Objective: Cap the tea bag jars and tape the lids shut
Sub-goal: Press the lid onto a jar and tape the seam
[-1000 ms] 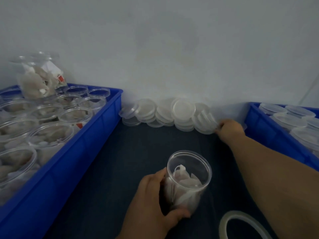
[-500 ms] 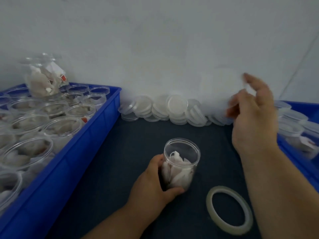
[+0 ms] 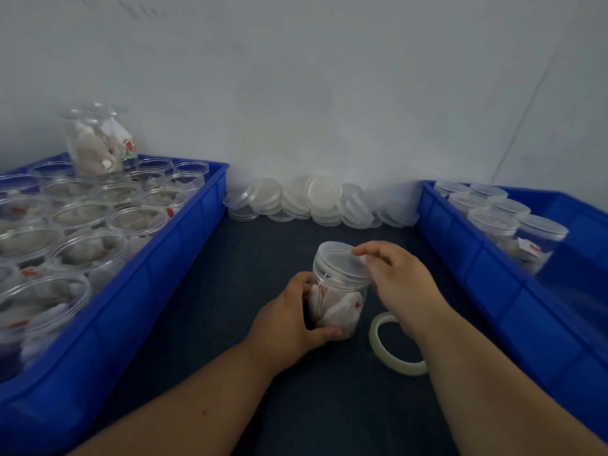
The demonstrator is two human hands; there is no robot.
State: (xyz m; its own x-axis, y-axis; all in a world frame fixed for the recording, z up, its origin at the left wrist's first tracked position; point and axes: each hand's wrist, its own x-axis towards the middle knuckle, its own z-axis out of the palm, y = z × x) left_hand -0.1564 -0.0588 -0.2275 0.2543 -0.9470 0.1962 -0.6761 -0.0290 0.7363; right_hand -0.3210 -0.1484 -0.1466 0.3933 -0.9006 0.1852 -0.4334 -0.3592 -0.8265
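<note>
**Down from mid-air, and capping begins**

Since half a second ago our right hand (image 3: 401, 287) has come down from 1 o'clock. It now pinches the clear plastic lid (image 3: 339, 261) by its rim, fingers curled, on the mouth of the clear plastic jar of white tea bags (image 3: 339, 301). That jar stands at centre on the dark table (image 3: 230, 291), with our left hand (image 3: 289, 320) curled round its body. We judge capping is under way: next the lid needs pressing or twisting home, then comes the translucent tape ring (image 3: 391, 353) lying at 5 o'clock. Farther off, spare clear lids (image 3: 316, 202) heap at 12 o'clock. One blue plastic crate (image 3: 184, 245) sits at 9, a second blue crate (image 3: 493, 268) at 3.
</note>
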